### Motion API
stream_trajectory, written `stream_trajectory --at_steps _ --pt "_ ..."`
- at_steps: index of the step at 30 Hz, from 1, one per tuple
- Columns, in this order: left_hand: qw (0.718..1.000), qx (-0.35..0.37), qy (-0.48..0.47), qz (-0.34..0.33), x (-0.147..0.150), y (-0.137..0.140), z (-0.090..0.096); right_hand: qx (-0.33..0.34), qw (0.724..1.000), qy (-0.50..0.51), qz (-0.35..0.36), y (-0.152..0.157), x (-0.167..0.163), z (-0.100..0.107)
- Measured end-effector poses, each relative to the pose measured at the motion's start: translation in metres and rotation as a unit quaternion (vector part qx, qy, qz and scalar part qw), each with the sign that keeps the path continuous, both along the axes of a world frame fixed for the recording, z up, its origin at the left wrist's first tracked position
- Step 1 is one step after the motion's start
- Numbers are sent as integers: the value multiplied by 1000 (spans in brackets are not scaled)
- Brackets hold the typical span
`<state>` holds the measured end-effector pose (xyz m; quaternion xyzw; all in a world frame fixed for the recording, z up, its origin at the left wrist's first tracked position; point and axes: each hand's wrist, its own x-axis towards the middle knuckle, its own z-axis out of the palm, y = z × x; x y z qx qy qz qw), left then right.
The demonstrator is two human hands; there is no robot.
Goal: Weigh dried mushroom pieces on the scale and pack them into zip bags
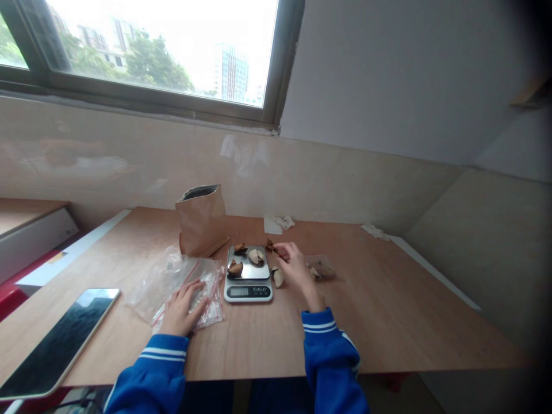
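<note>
My left hand (183, 307) lies with fingers spread on clear zip plastic bags (166, 282). My right hand (297, 270) is to the right of a kitchen scale (249, 292), its thumb and fingers pinching a small brown dried piece (270, 245). On the scale's metal plate sit two brown dried pieces, one at the back (240, 248) and another at the front left (235, 268), with a pale, shell-like piece (256, 257) beside them. Another pale piece (277, 278) rests on the table by the scale's right edge. The display digits are too small to read.
A brown paper pouch (202, 221) stands with its top open behind the bags. Right of my right hand lies a clear bag with pale pieces (319, 268). A large phone or tablet (60, 339) is at the left. Crumpled tissues (283, 222) lie along the wall.
</note>
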<state>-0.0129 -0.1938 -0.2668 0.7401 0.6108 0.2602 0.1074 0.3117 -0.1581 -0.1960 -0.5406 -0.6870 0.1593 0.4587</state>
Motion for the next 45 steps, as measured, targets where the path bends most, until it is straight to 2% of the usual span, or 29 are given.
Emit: stream_trajectory --at_steps 2,5,10,13,17,20,24,29,33,39,42,45 --pt "1000 1 -2 0 0 0 0 5 998 17 55 -5 -18 8" --pt "1000 1 -3 -4 -1 0 2 -5 993 5 121 -9 -42 5" --pt "1000 -3 -4 -2 0 -1 5 0 990 -36 134 -10 -58 -10" --pt "1000 3 -6 0 1 -2 5 33 993 -24 107 -13 -55 -10" --pt "1000 11 -19 2 1 -1 6 70 997 13 24 -20 -40 -14" --pt "999 27 -46 -9 0 0 7 78 995 26 -50 -26 -25 -30" --pt "994 46 -94 -5 -2 1 9 75 990 -6 -119 -29 -11 -55" --pt "986 42 -163 17 -1 -1 16 39 991 -50 -119 -28 -11 -68" --pt "971 43 -234 26 7 -10 33 9 993 -72 -95 -29 -13 -74" --pt "949 84 -299 56 19 -23 64 16 985 -68 -159 -30 -5 -79" --pt "939 105 -323 47 21 -26 73 42 981 -51 -184 -31 -7 -72" --pt "940 120 -319 11 26 -31 80 73 983 -5 -166 -40 -21 -50"
